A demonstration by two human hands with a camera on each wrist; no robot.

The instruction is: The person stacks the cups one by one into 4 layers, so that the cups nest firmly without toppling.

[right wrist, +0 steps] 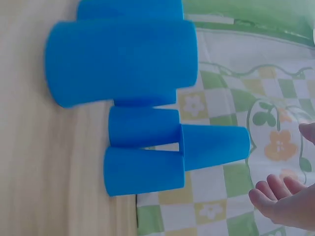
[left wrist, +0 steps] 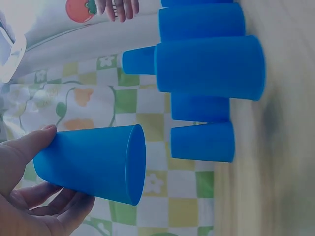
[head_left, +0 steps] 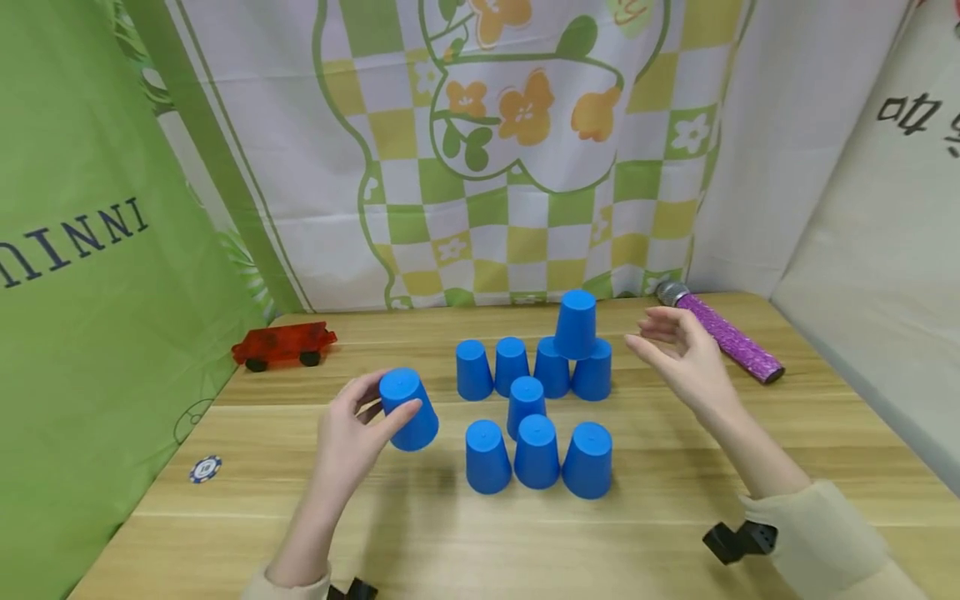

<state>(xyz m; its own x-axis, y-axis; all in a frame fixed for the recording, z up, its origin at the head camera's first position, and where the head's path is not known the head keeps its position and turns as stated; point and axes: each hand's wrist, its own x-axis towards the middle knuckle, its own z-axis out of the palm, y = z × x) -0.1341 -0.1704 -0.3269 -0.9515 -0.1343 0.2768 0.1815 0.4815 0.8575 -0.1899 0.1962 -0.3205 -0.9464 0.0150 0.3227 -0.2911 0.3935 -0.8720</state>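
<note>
Between thumb and fingers my left hand [head_left: 352, 429] grips an upside-down blue cup [head_left: 408, 410], raised above the table and slightly tilted. The left wrist view shows that held cup [left wrist: 91, 162] with its rim facing the table. My right hand [head_left: 686, 358] is empty, fingers relaxed and apart, just right of a blue cup [head_left: 576, 325] that rests upside down across the two rightmost cups of a back row. Several upside-down cups form this back row [head_left: 472, 371]. Nearer stand three cups in a front row [head_left: 537, 452], with one cup [head_left: 527, 406] right behind them.
At the back left lies a red toy car [head_left: 285, 344], and a poker chip [head_left: 205, 468] sits by the left edge. A purple glittery microphone [head_left: 723, 333] lies behind my right hand. Patterned cloth [head_left: 510, 225] hangs along the back of the wooden table [head_left: 487, 558].
</note>
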